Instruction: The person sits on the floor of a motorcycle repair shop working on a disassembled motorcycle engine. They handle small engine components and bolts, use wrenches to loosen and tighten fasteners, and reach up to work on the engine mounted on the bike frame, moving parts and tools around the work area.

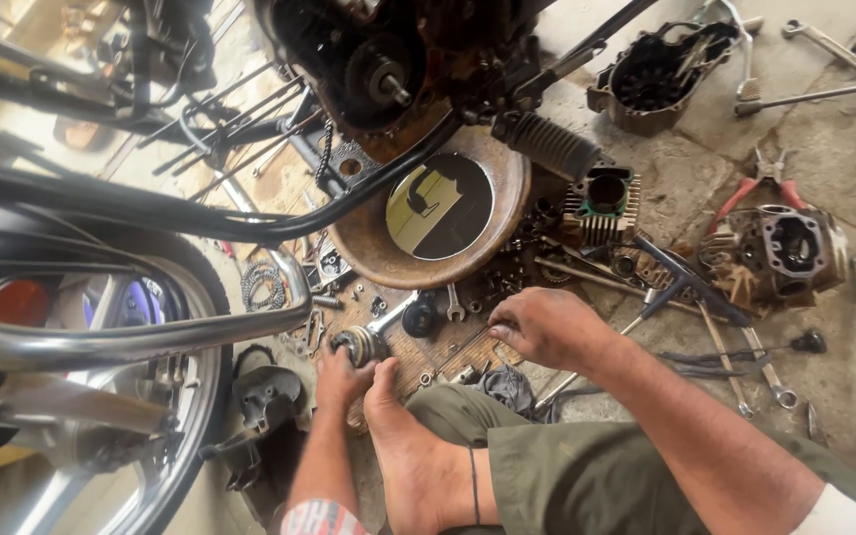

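My left hand [341,376] grips a round metal engine part [359,344] resting on a wooden board [428,352], just beside my bare foot [398,436]. Fingers curled down, my right hand [545,325] reaches among small bolts and parts at the board's right end; whether it holds one is hidden. A small wrench [454,303] and a black round piece [420,317] lie between the two hands. Beyond them stands a rusty round pan [369,253] of dark oil under the opened motorcycle engine [378,69].
A motorcycle wheel [165,436] and chrome exhaust pipe [101,342] fill the left. A finned cylinder [601,203], cylinder head [790,243], engine cover [656,74], red pliers [745,193] and several wrenches lie on the concrete floor to the right.
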